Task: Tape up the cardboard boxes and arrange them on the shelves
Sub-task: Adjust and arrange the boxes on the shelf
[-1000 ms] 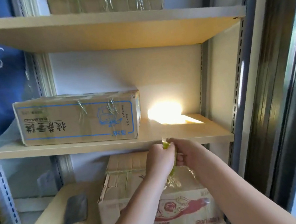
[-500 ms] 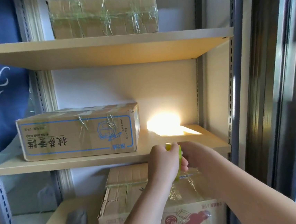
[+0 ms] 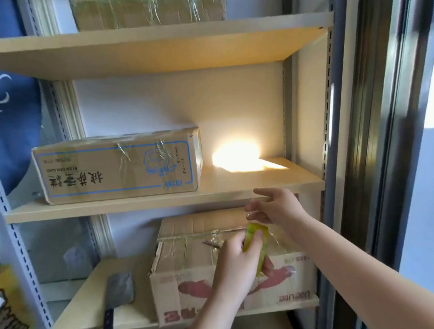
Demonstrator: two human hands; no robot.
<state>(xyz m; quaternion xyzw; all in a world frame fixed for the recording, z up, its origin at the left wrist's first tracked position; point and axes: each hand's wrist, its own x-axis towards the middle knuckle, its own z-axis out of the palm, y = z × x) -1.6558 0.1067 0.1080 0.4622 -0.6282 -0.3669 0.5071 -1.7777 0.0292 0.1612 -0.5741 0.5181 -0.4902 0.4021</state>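
The left hand [image 3: 240,263] grips a tape roll [image 3: 255,243] over the lower box [image 3: 195,280]; the right hand [image 3: 275,206] seems loosely spread, perhaps touching tape.

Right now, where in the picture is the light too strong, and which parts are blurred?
In the head view, a sunlight patch burns out on the middle shelf and back wall; the yellow printed box at the left edge is smeared; the left hand gripping the tape roll is slightly soft; shelf lines bow from the wide lens.

Left hand [image 3: 242,264] fingers curled in a grip, right hand [image 3: 275,206] above, fingers loosely extended
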